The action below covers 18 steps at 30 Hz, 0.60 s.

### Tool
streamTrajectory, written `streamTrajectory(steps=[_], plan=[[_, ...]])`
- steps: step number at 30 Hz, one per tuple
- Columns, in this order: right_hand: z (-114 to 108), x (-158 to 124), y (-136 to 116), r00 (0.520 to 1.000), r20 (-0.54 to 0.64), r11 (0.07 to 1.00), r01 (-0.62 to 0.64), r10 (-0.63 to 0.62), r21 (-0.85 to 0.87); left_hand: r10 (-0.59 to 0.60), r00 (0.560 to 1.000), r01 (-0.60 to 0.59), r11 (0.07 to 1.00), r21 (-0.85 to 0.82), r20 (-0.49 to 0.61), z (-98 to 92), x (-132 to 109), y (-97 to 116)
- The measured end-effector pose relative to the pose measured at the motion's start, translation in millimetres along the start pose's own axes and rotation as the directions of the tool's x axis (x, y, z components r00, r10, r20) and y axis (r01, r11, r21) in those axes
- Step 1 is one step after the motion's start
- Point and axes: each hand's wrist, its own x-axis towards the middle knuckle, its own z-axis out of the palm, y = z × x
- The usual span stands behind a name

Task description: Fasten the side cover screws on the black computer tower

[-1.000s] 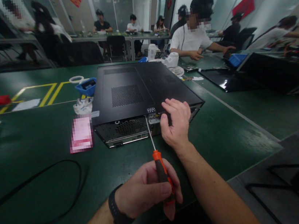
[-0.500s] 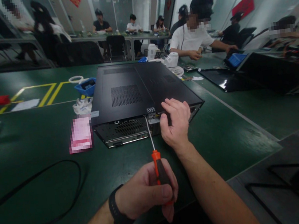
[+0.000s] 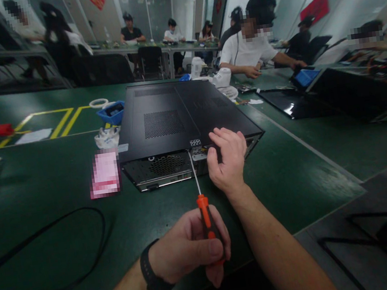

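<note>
A black computer case (image 3: 163, 104) lies flat on the green table, its rear panel (image 3: 168, 166) facing me. My left hand (image 3: 192, 247), with a dark watch on the wrist, is wrapped round the orange and black handle of a screwdriver (image 3: 205, 212). The metal shaft points away from me, and its tip meets the rear edge of the case near the middle, beside a small silver bracket (image 3: 199, 155). My right hand (image 3: 228, 159) rests at the case's rear top edge, to the right of the tip, fingers apart and holding nothing.
Left of the case are a blue tray (image 3: 111, 113), white gloves (image 3: 107, 138) and a blurred pink item (image 3: 104, 174). A black cable (image 3: 101, 219) loops across the near left. Behind stands a white fan (image 3: 222, 78). A co-worker (image 3: 250, 49) is at the far right, near another opened case (image 3: 368, 91).
The screwdriver handle has turned in my left hand, showing more orange towards me. The case and my right hand have stayed put.
</note>
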Motion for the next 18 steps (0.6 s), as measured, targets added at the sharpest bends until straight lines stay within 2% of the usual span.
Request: streamTrajectory(steps=[5,14,18], plan=[[-0.5,0.1,-0.7,1.000,0.009,1.000,-0.003,0.003,-0.009,0.015,1.000,-0.015,1.000,-0.008,0.017,0.2,1.6,-0.8],[-0.8,0.6,-0.6,1.000,0.008,1.000,0.004,-0.004,-0.025,-0.037,0.999,0.036,0.999,-0.039,-0.020,2.9,-0.8,4.1],[-0.6,1.2,-1.0,1.000,0.008,1.000,-0.001,0.001,-0.027,-0.012,1.000,0.012,1.000,-0.006,-0.024,1.7,0.3,1.5]])
